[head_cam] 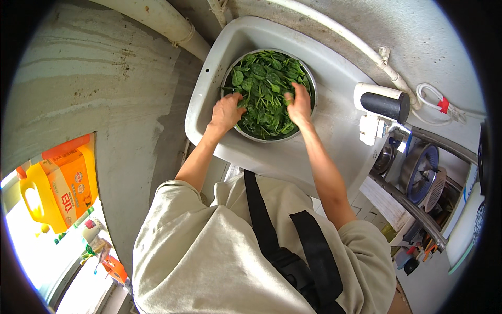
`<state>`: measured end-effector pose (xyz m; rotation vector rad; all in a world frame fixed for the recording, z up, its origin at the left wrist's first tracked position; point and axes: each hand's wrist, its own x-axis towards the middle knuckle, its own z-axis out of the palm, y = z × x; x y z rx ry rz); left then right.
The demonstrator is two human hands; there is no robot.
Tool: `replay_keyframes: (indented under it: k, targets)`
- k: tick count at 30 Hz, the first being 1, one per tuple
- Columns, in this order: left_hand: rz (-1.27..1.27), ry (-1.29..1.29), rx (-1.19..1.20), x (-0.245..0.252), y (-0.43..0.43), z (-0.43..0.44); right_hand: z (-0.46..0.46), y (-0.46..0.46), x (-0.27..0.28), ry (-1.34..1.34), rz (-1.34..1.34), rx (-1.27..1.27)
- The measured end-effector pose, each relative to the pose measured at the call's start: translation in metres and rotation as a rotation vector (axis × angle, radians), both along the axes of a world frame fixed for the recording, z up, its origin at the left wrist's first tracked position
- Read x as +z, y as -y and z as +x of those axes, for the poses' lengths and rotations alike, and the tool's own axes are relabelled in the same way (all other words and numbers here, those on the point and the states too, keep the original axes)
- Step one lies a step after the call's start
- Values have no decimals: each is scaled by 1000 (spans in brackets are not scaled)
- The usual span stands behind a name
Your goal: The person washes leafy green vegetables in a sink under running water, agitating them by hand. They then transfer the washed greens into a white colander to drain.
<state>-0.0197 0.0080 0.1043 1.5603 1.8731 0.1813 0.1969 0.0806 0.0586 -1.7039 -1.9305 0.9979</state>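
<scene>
A round metal basin [313, 84] stands in the white sink [333, 117], heaped with green leafy vegetables [266, 90] that look like spinach. Over the basin's left rim reaches my left hand [228, 112], its fingers curled at the edge of the leaves. My right hand [299, 103] is inside the right rim, thumb and fingers against the greens, with a bit of green at the thumb. Leaves partly hide the fingertips of both hands, so how firmly either one grips is unclear.
A white and black faucet-mounted unit [380, 103] juts over the sink's right end. Beyond it, a rack holds a metal bowl with a blue strainer [421, 172]. White pipes [333, 25] run along the wall behind. A yellow jug [59, 184] stands far left, past a grey wall.
</scene>
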Motion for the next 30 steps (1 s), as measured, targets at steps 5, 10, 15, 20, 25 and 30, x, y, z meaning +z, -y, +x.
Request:
replay_keyframes:
  k: [5, 10, 15, 20, 25, 30]
  targets:
    - [-84, -251, -152, -27, 16, 28, -24, 21, -40, 458, -139, 219]
    - [-200, -477, -231, -66, 17, 48, -6, -11, -49, 225, 162, 53]
    - [-100, -259, -53, -79, 7, 36, -1, 0, -37, 10, 329, -129]
    - [-73, -164, -16, -52, 7, 42, -19, -9, 9, 756, -296, 420]
    - [-82, -171, -80, -6, 9, 28, -5, -61, 58, 531, -379, 406]
    - [134, 127, 307, -6, -12, 10, -48, -75, 28, 157, -166, 171]
